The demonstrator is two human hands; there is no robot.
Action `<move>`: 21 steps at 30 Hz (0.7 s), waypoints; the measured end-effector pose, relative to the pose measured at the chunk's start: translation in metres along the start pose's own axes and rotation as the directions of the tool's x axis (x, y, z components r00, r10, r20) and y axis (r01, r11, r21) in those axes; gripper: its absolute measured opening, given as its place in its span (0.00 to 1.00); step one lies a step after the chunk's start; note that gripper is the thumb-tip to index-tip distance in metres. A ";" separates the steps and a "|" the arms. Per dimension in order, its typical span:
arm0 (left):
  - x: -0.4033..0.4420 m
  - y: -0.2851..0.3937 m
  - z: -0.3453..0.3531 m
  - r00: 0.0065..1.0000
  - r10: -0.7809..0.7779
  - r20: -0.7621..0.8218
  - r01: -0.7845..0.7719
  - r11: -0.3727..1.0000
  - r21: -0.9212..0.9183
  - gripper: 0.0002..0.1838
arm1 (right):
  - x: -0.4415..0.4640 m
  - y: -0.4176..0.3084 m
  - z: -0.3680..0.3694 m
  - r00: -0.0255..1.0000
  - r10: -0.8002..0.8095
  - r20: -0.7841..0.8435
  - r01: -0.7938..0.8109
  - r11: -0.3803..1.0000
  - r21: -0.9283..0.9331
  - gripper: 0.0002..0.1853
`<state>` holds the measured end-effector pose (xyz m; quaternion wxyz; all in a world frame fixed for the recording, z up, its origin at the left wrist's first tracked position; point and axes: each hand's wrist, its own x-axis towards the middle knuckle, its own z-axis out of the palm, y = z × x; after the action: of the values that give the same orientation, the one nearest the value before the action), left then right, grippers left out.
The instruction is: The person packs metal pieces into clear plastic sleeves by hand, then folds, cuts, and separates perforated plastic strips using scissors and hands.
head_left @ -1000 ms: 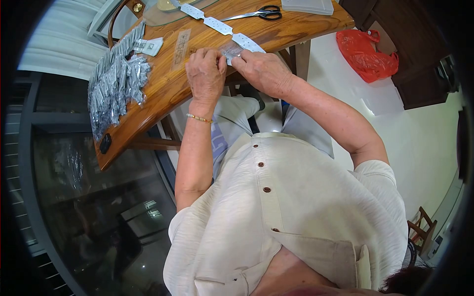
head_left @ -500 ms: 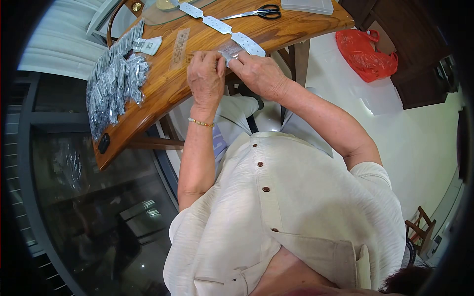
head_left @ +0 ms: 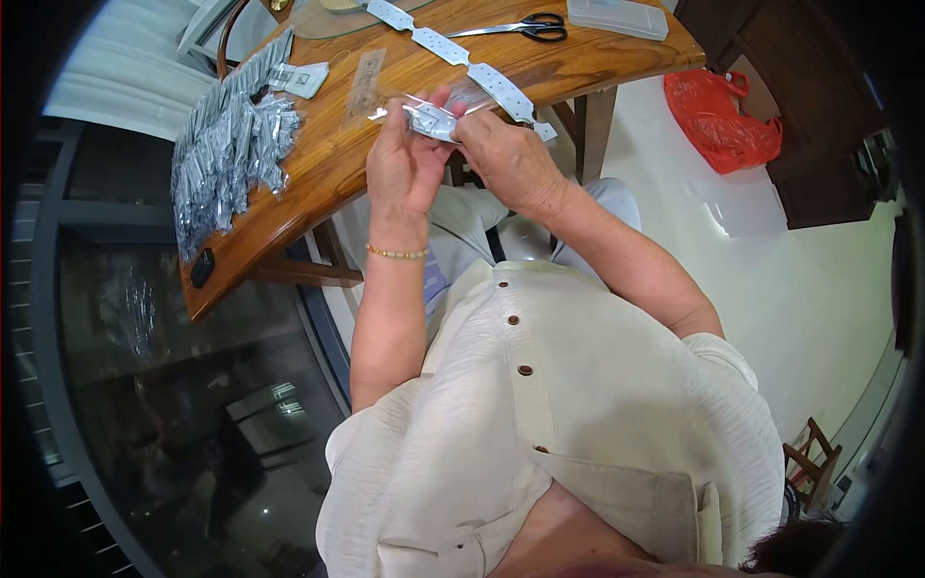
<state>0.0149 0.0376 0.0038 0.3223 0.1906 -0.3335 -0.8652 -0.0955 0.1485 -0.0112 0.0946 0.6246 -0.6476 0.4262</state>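
My left hand (head_left: 403, 166), a beaded bracelet on its wrist, is turned partly palm up at the table's front edge. Its fingers hold a small clear plastic packet (head_left: 431, 122) with something whitish inside. From the other side my right hand (head_left: 511, 159) pinches the packet's right end; its fingertips are partly hidden. Just beyond the right hand, a strip of linked white dotted pieces (head_left: 501, 91) runs diagonally across the table to its front edge. Clear plastic film (head_left: 470, 93) lies beside that strip.
On the wooden table (head_left: 332, 159), many silvery packets (head_left: 236, 144) are heaped at left, near a black object (head_left: 202, 268). A clear printed strip (head_left: 364, 85), scissors (head_left: 544, 28) and a plastic box lid (head_left: 617, 17) lie further back. A red bag (head_left: 723, 120) sits at right.
My left hand has turned its palm upward and opened out around the packet, which now shows between both hands. My right hand stays close to it. The view has shifted slightly.
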 end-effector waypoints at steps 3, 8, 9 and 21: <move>0.003 -0.005 0.010 0.999 0.013 -0.040 -0.013 1.000 -0.007 0.23 | -0.003 0.002 0.005 0.999 0.047 -0.014 -0.046 0.998 0.052 0.09; 0.000 -0.016 0.016 0.997 0.064 -0.044 -0.065 0.998 -0.024 0.21 | 0.003 0.004 0.011 0.998 0.007 -0.066 -0.005 1.000 0.031 0.10; 0.000 -0.017 0.015 0.995 0.086 -0.052 -0.087 0.996 -0.021 0.20 | 0.004 0.002 0.012 0.998 0.001 -0.057 0.000 1.000 0.019 0.10; 0.000 0.000 0.005 0.993 -0.118 0.017 0.119 0.992 -0.050 0.21 | -0.001 0.018 0.006 0.976 -0.199 -0.088 0.203 0.978 0.044 0.22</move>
<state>0.0119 0.0400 0.0071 0.2727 0.1959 -0.3014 -0.8924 -0.1094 0.1425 -0.0230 0.1478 0.6708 -0.5650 0.4571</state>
